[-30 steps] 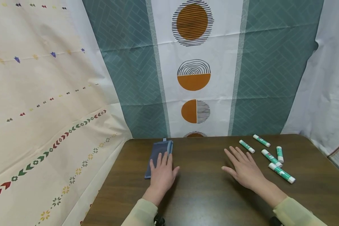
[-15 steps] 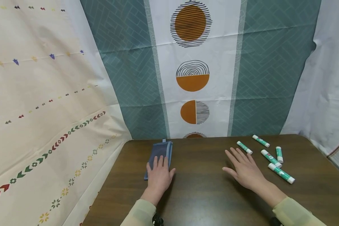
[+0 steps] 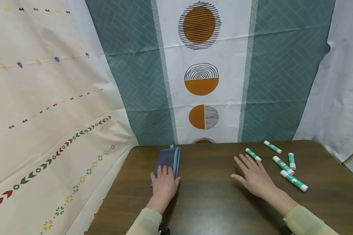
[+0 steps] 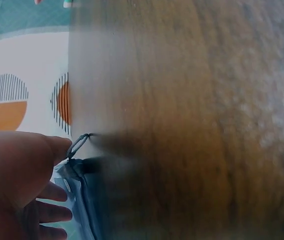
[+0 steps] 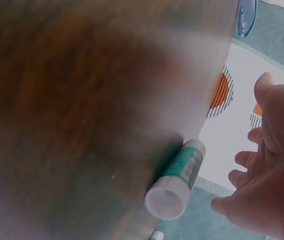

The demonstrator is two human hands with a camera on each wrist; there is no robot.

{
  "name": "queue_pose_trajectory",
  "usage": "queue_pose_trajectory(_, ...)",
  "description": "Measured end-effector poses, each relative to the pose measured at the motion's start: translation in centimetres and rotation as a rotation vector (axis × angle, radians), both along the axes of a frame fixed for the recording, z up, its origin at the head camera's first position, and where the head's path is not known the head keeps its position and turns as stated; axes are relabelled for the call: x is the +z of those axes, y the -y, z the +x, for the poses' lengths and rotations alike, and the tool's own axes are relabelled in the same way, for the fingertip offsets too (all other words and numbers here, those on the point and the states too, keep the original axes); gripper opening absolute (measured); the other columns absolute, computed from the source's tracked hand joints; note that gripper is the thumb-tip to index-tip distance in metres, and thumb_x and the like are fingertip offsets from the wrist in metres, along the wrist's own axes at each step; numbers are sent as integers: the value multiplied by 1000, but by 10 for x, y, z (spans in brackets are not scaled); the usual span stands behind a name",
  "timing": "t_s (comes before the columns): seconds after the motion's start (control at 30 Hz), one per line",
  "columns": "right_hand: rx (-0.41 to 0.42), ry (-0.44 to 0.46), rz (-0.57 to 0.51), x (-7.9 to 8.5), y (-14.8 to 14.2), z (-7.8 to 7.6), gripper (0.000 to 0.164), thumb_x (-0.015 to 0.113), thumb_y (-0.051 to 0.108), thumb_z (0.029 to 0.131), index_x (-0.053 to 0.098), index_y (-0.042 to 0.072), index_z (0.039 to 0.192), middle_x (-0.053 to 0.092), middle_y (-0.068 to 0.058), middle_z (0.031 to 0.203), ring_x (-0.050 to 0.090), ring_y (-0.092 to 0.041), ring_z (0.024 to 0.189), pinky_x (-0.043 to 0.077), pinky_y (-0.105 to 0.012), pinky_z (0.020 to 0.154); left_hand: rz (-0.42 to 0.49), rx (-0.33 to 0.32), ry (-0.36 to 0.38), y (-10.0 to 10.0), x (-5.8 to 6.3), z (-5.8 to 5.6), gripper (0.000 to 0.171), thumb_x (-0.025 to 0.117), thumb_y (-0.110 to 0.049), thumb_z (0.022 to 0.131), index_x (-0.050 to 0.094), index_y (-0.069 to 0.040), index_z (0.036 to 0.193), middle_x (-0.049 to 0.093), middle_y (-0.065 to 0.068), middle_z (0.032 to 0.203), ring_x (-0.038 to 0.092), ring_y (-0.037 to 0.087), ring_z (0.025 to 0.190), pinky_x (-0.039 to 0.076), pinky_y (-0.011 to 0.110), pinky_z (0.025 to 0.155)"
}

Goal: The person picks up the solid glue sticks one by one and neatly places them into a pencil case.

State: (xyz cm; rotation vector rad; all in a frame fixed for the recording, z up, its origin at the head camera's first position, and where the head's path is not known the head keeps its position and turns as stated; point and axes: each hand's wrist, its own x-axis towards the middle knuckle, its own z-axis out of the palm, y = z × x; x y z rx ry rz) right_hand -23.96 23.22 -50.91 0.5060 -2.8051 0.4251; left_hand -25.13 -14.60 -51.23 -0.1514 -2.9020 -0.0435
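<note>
A dark blue zippered pouch (image 3: 167, 157) lies on the left side of the brown table. My left hand (image 3: 164, 185) is over its near end, fingers extended and slightly bent; whether they touch the fabric is hard to tell. By the thumb, a zipper pull loop (image 4: 79, 146) sticks out from the pouch's edge. My right hand (image 3: 254, 176), palm down with fingers spread, holds nothing. Just beyond its fingertips lies a green-and-white glue stick (image 3: 253, 154). In the right wrist view, a glue stick (image 5: 184, 165) appears beside the hand.
More glue sticks lie right of my right hand: one at the back (image 3: 272, 147), a short one (image 3: 292, 161), and two close together, the farther (image 3: 283, 164) and the nearer (image 3: 294, 180). Patterned cloth (image 3: 201, 65) hangs behind the table (image 3: 211, 195).
My left hand has slid back toward me along the pouch, uncovering more of its far part. The glue stick near my right fingertips has shifted slightly left and nearer. My right hand stays in place.
</note>
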Motion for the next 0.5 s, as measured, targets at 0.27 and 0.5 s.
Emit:
queue_pose_trajectory(0.27, -6, 10, 8, -2, -1, -1, 81, 65, 54, 108, 43, 5, 168, 37, -28, 172, 30, -53, 158, 24, -77, 121, 34, 26, -18, 1, -2, 0, 59, 76, -46, 103, 67, 2, 137, 63, 27, 146, 51, 49, 146, 38, 78, 110)
queue_pose_trajectory(0.5, -9, 28, -1, 0, -2, 0, 81, 65, 54, 108, 42, 4, 167, 35, -28, 172, 30, -53, 159, 23, -76, 121, 33, 42, -19, 1, -1, 1, 55, 80, -42, 100, 68, 1, 133, 64, 27, 142, 53, 49, 142, 40, 79, 106)
